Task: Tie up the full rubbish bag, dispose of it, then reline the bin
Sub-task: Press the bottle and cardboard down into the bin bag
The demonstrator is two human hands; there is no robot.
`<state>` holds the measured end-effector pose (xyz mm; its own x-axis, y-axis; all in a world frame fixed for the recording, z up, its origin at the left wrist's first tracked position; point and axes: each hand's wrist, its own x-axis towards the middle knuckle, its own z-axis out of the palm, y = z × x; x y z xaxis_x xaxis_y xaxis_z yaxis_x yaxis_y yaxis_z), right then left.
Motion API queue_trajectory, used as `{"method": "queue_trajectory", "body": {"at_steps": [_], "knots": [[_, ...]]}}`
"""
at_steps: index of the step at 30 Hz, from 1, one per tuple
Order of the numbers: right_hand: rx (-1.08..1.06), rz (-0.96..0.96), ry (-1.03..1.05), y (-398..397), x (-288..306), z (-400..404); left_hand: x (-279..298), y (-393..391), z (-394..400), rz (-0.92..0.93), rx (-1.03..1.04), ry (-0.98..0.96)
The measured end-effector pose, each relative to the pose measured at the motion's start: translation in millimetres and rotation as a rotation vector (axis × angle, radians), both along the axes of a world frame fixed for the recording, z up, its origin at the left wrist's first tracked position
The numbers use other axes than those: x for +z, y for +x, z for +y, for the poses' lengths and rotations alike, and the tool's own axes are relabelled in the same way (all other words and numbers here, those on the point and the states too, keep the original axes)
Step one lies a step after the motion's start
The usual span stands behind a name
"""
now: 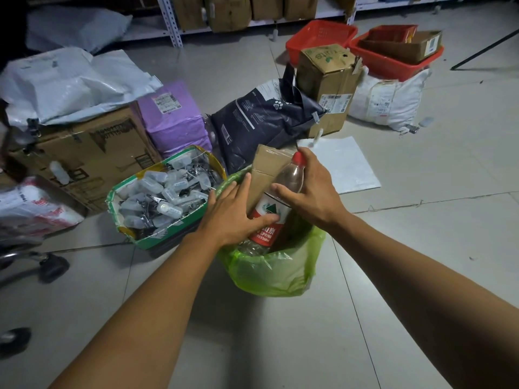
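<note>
My worry is the overfilled load. The plastic bottle (276,203) and the cardboard piece (266,169) stand well above the rim of the green rubbish bag (278,273), so I judge the bag mouth cannot be gathered and knotted until they sit lower. If I push too hard, the cardboard's corner could pierce the thin film, or the bottle could pop out sideways and roll across the tiled floor (421,248). The bag also stands just beside the green-edged box of small clear containers (165,195) on its left, so a slip of my forearm could knock that over.

My left hand (236,217) lies flat with fingers straight and spread, pressing against the cardboard and the bottle's red label. My right hand (309,189) reaches in from the right, fingers curled round the bottle's shoulder just below its red cap, gripping it. Both arms stretch forward and down, nearly straight, converging over the bag.

The bag sits on the floor in the middle of the scene, near me, its rim folded outward; whatever bin it lines is hidden beneath the film.
</note>
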<state>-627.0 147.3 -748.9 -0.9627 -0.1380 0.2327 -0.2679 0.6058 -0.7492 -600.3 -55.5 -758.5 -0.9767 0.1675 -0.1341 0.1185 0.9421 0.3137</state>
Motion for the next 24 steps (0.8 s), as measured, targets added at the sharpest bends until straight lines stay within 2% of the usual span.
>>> {"method": "queue_trajectory", "body": {"at_steps": [3, 5, 8, 10, 13, 20, 22, 24], "knots": [[0.020, -0.059, -0.036, -2, 0, 3, 1, -1, 0, -0.002, -0.003, 0.000], [0.024, -0.126, -0.135, -4, 0, 8, 1, -2, -1, -0.004, -0.006, 0.007], [-0.139, -0.246, -0.310, -6, -7, 18, 1, -1, -3, -0.004, -0.006, 0.037], [-0.273, -0.332, -0.287, -4, -17, 25, 0, -1, -2, 0.004, -0.009, 0.050], [-0.289, -0.499, -0.271, 0, -29, 26, -1, 0, -1, 0.006, 0.005, 0.062], [-0.392, -0.460, -0.283, -9, -19, 27, -1, 4, 3, 0.036, 0.085, 0.065], [-0.422, -0.417, -0.259, -10, -16, 27, 1, 6, 5, 0.013, 0.125, 0.112], [-0.434, -0.386, -0.323, -11, -11, 28, 2, 10, 11, -0.014, 0.159, 0.165]]}}
